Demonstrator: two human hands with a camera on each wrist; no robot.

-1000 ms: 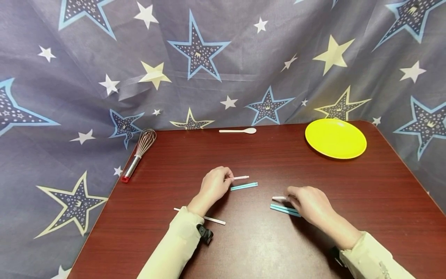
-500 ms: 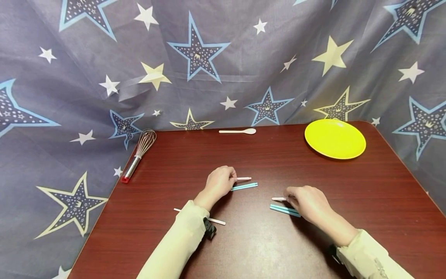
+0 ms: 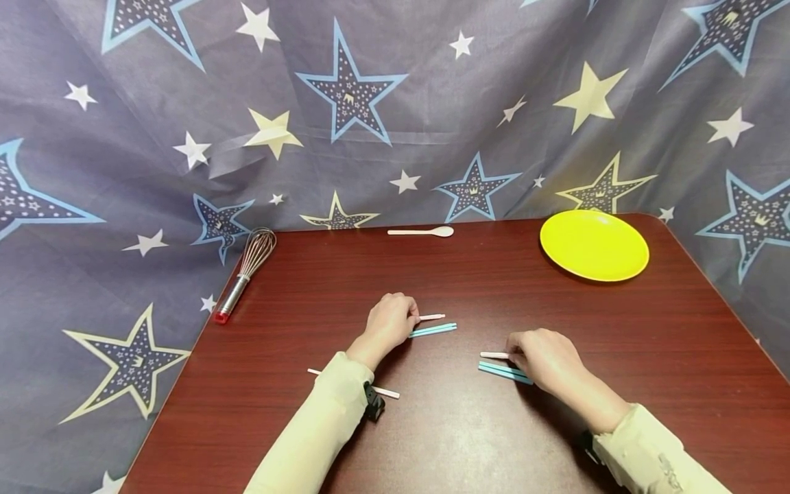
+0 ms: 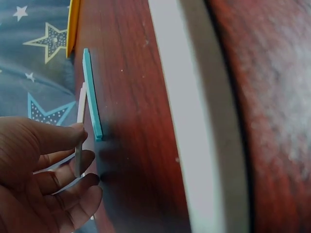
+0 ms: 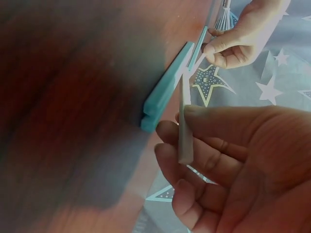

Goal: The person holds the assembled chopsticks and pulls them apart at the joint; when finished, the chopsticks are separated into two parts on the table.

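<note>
My left hand (image 3: 390, 322) pinches a short whitish stick (image 3: 432, 317) between thumb and fingers; its free end points right. Just in front of that stick, two light-blue sticks (image 3: 434, 330) lie side by side on the table. A second short whitish stick (image 3: 494, 355) is pinched by my right hand (image 3: 548, 360), its end pointing left. Another blue pair (image 3: 503, 371) lies beside it, partly hidden by this hand in the head view. Under my left forearm is a longer white stick (image 3: 387, 392), its middle covered by the sleeve.
A whisk (image 3: 245, 274) lies along the left table edge. At the back are a white spoon (image 3: 422, 232) and, to the right, a yellow plate (image 3: 594, 245). A star-patterned curtain (image 3: 370, 171) hangs behind the dark red table (image 3: 345, 274).
My left hand has shifted slightly right with its stick, then stopped. My right hand has barely moved; a little more of its stick shows. The blue sticks have stayed put.
</note>
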